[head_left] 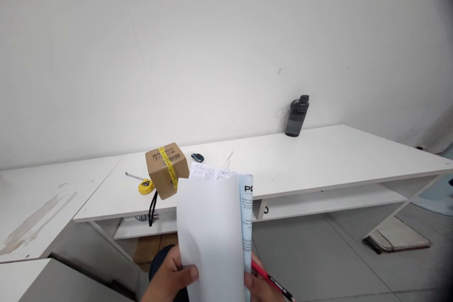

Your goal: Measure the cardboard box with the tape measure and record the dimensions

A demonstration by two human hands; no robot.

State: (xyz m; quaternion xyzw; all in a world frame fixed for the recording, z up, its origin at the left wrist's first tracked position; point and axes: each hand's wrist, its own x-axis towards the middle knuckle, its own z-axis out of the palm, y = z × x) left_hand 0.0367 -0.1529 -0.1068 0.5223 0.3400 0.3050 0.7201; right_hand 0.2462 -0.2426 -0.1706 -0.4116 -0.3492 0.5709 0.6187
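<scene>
Both hands sit at the bottom of the view, holding a bundle of folded sheets (212, 231) upright. Left hand (172, 276): thumb pressed across the front of the paper near its lower left edge, other fingers hidden behind it, so closed on the sheets. Right hand (257, 287): fingers curled at the lower right edge, pinching the paper w/ a red pen (274, 284) in the same grip, pen sticking out right & down past the fingers.

The paper rises from between the two sets of fingers, blank white face to the camera, printed strip along the edge above the right fingers, handwriting at the top.

Handling, prob.: very light, thin, floppy. It flops over if gripped only low down, and it creases easily. Best held at the side edges, thumb in front, fingers behind.

Beyond the fingertips, on the white table (318, 155): cardboard box (166, 170) w/ yellow tape, tape measure (145, 187) just left of it. A dark bottle (297, 115) stands well off, up-right of the right fingers, by the wall.
</scene>
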